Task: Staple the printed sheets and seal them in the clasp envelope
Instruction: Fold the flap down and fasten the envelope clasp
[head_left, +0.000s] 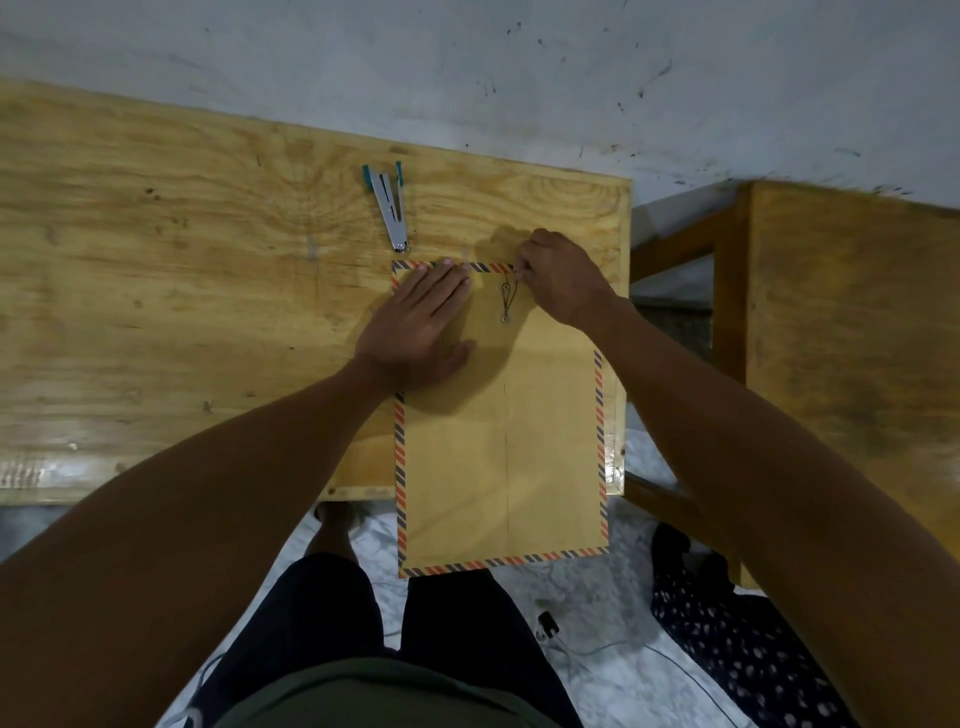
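Dark shorts and an olive shirt hem fill the bottom of the view, above a pale marbled floor (613, 691) crossed by thin cables. Beyond them a broad plywood tabletop (182, 291) with visible grain runs along a scuffed grey-white wall (467, 67); a second wooden table (852, 322) stands to the right, apart from the first by a narrow gap. On the right end of the plywood lies a tall brown paper clasp envelope (498, 441) edged with red and blue airmail stripes, its lower part overhanging the near edge of the table. Its flap appears folded down; whether the printed sheets are inside cannot be told. The left hand (415, 322) rests flat and spread on the envelope's upper left, fingertips at the top edge, gripping nothing. The right hand (561, 280) is curled at the top edge just right of centre, fingertips pinched together on something small beside the dark string clasp (505, 301); what exactly they hold is hidden. Just beyond the envelope's top left corner lies a silver stapler with teal ends (388, 205), swung open in a V. A dark polka-dotted cloth (748, 649) lies on the floor at lower right, partly cut off.
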